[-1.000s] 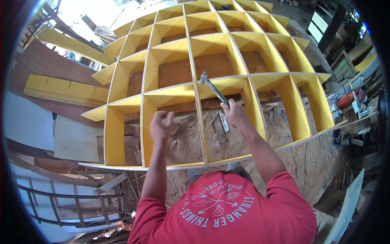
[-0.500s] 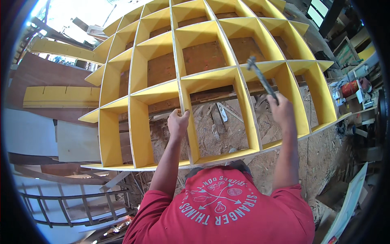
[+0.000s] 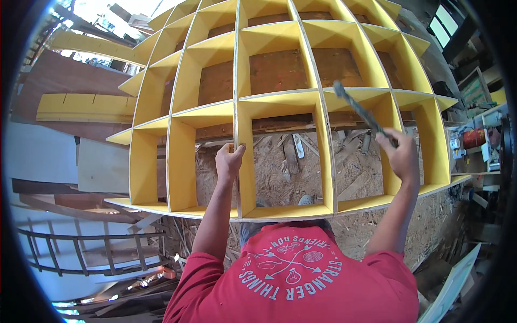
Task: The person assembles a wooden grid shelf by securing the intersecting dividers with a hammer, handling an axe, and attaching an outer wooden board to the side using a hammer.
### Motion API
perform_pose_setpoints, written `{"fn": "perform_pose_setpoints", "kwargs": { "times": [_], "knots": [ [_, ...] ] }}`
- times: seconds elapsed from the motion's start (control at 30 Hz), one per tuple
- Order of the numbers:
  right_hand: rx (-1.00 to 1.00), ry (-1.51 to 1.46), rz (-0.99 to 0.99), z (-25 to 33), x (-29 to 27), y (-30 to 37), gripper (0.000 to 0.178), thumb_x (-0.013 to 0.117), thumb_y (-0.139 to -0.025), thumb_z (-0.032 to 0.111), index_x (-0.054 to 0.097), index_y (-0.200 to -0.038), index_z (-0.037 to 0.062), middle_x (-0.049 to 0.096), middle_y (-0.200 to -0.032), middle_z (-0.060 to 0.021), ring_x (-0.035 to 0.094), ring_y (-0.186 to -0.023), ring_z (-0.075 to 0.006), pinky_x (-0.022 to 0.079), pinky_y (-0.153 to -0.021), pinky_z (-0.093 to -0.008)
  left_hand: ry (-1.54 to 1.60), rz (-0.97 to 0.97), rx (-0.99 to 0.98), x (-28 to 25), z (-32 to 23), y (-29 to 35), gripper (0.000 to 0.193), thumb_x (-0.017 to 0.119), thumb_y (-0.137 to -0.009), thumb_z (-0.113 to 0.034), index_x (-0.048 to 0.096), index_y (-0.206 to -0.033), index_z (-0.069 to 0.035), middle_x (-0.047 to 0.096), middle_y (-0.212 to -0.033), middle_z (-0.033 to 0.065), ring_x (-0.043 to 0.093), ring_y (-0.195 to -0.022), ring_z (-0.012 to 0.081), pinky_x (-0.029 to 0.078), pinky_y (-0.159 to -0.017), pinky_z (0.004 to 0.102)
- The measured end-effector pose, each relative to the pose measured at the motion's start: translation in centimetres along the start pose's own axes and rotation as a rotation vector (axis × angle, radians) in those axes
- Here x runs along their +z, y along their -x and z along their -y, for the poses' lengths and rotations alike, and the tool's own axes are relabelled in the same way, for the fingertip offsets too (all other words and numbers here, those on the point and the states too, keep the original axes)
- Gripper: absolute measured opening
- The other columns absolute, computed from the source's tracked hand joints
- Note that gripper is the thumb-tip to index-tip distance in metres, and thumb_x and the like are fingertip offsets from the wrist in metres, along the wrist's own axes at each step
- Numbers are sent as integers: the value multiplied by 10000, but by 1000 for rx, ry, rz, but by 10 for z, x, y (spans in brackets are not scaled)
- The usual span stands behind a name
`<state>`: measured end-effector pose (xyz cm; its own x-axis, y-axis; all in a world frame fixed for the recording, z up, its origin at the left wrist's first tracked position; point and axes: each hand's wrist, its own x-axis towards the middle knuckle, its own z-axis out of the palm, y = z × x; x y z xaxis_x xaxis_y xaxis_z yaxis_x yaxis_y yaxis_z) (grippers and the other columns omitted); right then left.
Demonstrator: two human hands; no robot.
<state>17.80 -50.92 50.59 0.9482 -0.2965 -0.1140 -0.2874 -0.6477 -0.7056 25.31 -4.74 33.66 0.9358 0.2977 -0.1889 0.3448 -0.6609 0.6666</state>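
Observation:
A large grid of interlocked yellow wooden slats (image 3: 180, 167) with pale edges stands in front of me. My left hand (image 3: 228, 161) pinches the top edge of one lengthwise slat (image 3: 246, 180), a little below where a cross slat meets it. In my right hand (image 3: 401, 153) is a hammer (image 3: 362, 110), gripped by its dark handle. The hammer is slightly blurred and its head points up and to the left, over a cross slat to the right of my left hand. No contact between hammer and grid can be made out.
Brown boards (image 3: 277, 72) lie beneath the far part of the grid. Sawdust and wood scraps (image 3: 291, 153) cover the floor below. Loose yellow slats (image 3: 86, 107) and a dark ladder-like frame (image 3: 81, 253) are on the left. Cans and a red container (image 3: 474, 138) stand at right.
My right hand has moved to the right with the hammer, farther from my left hand. My left hand keeps its hold on the same slat. The whole view has shifted slightly.

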Motion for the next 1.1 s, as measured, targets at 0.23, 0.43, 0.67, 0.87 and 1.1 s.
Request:
{"fn": "perform_pose_setpoints", "kwargs": {
  "times": [0.23,0.43,0.67,0.87,1.1],
  "knots": [
    [-312,387,126,105,94,-158,254,731,-959,300,783,-1038,64,769,-991,-191,737,-923,-397,570,-828,-494,117,5,-3,7,6,-2,452,784,-868,-412,771,-1029,10,769,-851,187,753,-818,264,567,-788,387],
    [-370,620,128,100,240,-280,225,711,-965,249,783,-1065,61,780,-1094,-200,756,-1049,-375,602,-921,-484,243,88,-10,15,11,-4,652,810,-884,-531,725,-1099,79,771,-931,149,722,-876,218,558,-837,359],
    [-630,-172,176,135,240,-183,205,751,-933,205,731,-867,12,743,-807,-160,701,-699,-335,560,-705,-431,1116,299,-558,35,81,-21,533,605,-1080,-466,707,-1216,39,636,-792,6,593,-662,192,505,-661,339],
    [-93,603,660,59,333,-131,543,758,-914,323,676,-1328,-19,692,-1292,-292,661,-1227,-419,538,-1025,-516,646,489,-598,102,165,-45,435,548,-1060,-341,689,-1234,31,752,-949,144,737,-809,279,593,-695,408],
    [94,77,-389,-27,398,-118,827,845,-867,242,408,-1531,16,628,-1317,-256,627,-1226,-451,543,-995,-546,1199,689,-735,129,207,-28,404,597,-1045,-338,691,-1226,11,757,-994,143,740,-850,282,593,-726,417]
  ]
}}
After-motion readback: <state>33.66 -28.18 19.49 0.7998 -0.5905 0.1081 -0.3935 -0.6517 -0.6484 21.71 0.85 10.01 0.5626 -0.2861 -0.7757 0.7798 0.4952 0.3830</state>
